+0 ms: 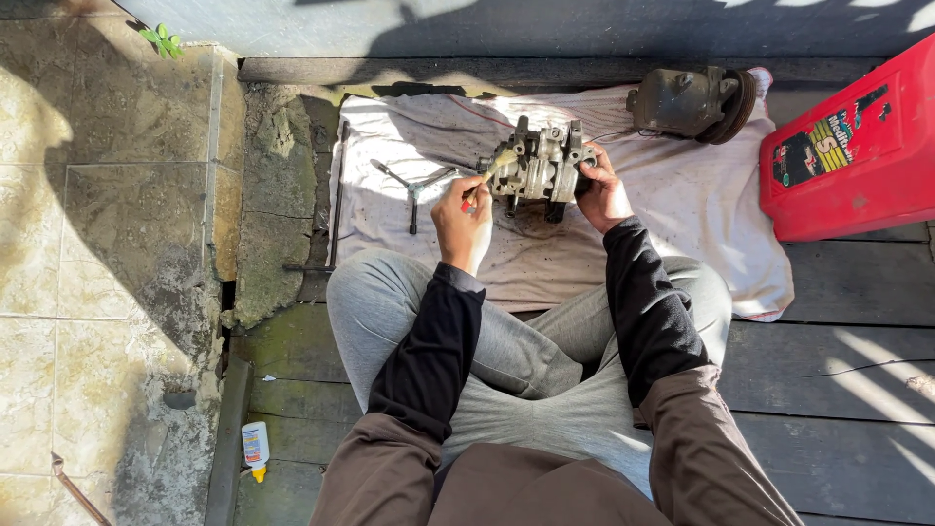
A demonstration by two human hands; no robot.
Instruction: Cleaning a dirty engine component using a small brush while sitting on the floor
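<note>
A grimy metal compressor body (542, 164) stands on a white cloth (682, 195) in front of my crossed legs. My left hand (462, 222) grips a small paintbrush (490, 173) with a red handle, its bristles touching the left side of the metal body. My right hand (602, 190) holds the body's right side and steadies it.
A second dark compressor with a pulley (693, 101) lies at the cloth's far right corner. A red plastic jerrycan (852, 146) stands to the right. A Y-shaped wrench (415, 185) and a long rod (338, 195) lie left. A small white bottle (255, 448) rests near the stone edge.
</note>
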